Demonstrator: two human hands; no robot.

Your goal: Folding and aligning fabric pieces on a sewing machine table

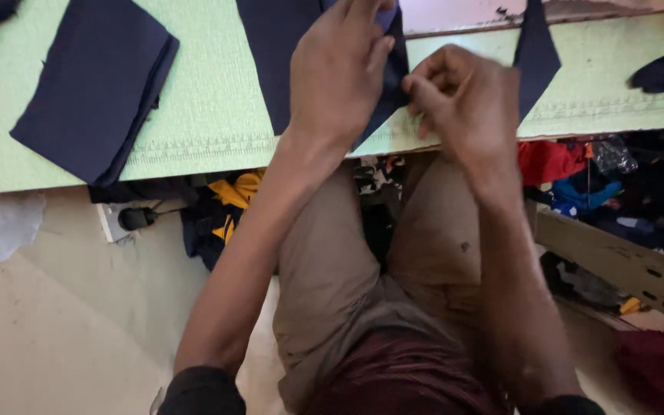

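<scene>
Both hands (405, 88) on navy cloth (274, 46)

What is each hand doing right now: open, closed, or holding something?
Left hand: pressed flat on the navy cloth piece, fingers gripping its edge.
Right hand: closed, pinching the same cloth's corner.

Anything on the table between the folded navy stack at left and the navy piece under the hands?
Head view: only bare green table cover lies between the folded stack and the navy piece.

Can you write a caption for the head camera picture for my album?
Two hands, left hand and right hand, pinch a dark navy fabric piece on a light green table.
</scene>
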